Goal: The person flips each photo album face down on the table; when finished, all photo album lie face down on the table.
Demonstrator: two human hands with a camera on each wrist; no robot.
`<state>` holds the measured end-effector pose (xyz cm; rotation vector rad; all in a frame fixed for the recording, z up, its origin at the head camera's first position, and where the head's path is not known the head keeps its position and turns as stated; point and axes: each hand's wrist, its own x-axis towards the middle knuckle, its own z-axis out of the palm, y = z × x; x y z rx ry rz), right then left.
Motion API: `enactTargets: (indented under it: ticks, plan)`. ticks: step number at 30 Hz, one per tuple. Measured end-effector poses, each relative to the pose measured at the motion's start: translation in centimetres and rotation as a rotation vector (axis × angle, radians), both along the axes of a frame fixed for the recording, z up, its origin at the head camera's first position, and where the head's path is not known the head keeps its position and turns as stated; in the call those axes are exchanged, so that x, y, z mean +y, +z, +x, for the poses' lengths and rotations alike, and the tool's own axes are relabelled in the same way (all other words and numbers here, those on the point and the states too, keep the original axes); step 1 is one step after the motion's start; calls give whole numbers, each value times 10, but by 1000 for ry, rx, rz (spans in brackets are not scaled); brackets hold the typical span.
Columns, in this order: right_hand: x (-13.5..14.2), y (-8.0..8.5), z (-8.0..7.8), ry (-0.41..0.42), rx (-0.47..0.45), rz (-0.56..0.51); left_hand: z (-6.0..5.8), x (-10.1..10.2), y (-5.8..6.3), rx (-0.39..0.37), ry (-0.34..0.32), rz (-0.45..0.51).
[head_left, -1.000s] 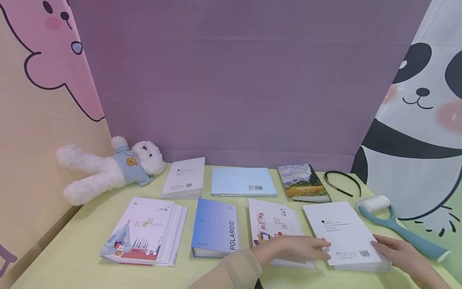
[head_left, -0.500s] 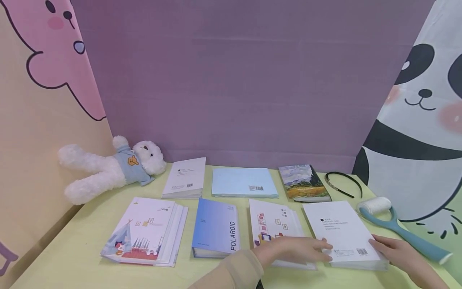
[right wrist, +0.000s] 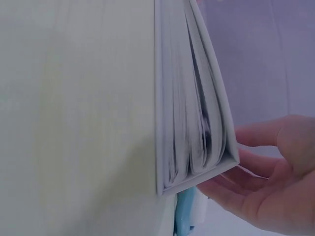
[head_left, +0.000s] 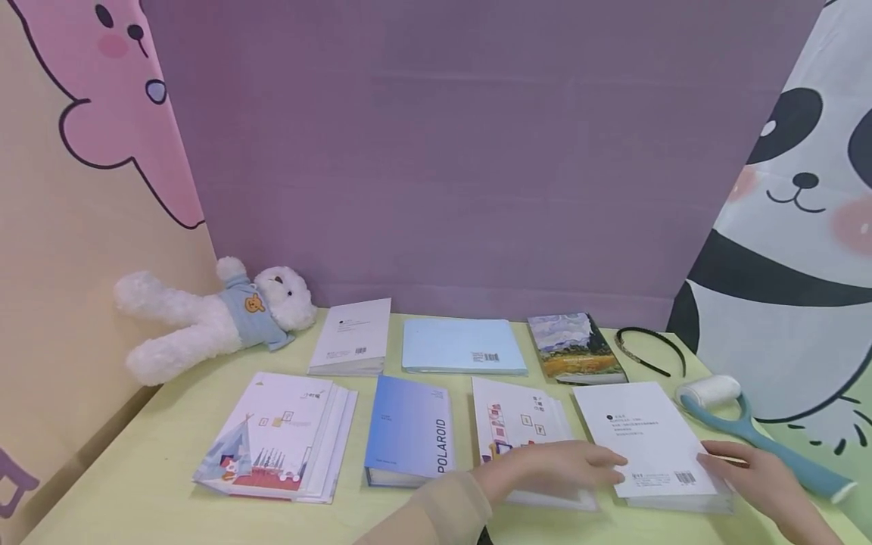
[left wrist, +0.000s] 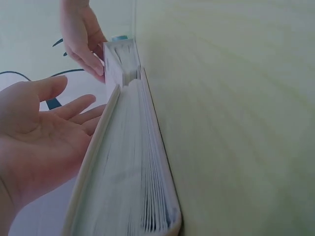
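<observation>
In the head view, a white photo album [head_left: 647,431] with a barcode lies back cover up at the front right. My right hand [head_left: 766,481] touches its right side; in the right wrist view, the right hand's fingers [right wrist: 221,196] lie along the spine and the thumb is at the cover's edge. My left hand [head_left: 562,462] hovers over an illustrated white album [head_left: 518,416], partly hiding it, with its fingertips near the barcoded album's left edge. From the left wrist view, that left hand [left wrist: 44,132] looks relaxed, holding nothing, above the illustrated album's page edges [left wrist: 128,172].
Left in the front row are a blue Polaroid album [head_left: 409,424] and a tent-picture album [head_left: 266,431]. Behind are a grey-white album [head_left: 354,333], light-blue album [head_left: 463,344], painting-covered book [head_left: 575,344] and headband [head_left: 671,341]. A lint roller [head_left: 756,431] and plush bear [head_left: 232,318] flank them.
The barcoded album's right front corner has shifted slightly to the left, along with my right hand. My left hand stays in about the same place.
</observation>
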<state>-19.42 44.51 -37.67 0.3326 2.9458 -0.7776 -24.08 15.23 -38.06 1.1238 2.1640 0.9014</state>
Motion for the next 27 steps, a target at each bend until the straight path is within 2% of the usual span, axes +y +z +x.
enactTargets:
  ticks: [3,6,9,11,18,23,27]
  plan:
    - [-5,4,0,0,120,37,-4,-7,1,-19,37,56]
    - [-16,6,0,6,273,70,-10,-16,2,2,71,92]
    - [-32,7,-1,37,402,47,-15,-29,4,47,104,116]
    - [-44,7,-3,78,461,-4,-18,-39,6,92,123,134]
    - [-85,3,-20,226,521,-90,-26,-75,8,216,215,184]
    - [-110,-1,-30,326,529,-122,-30,-98,6,216,324,201]
    - [-131,-2,-35,389,465,-101,-31,-113,5,191,437,200]
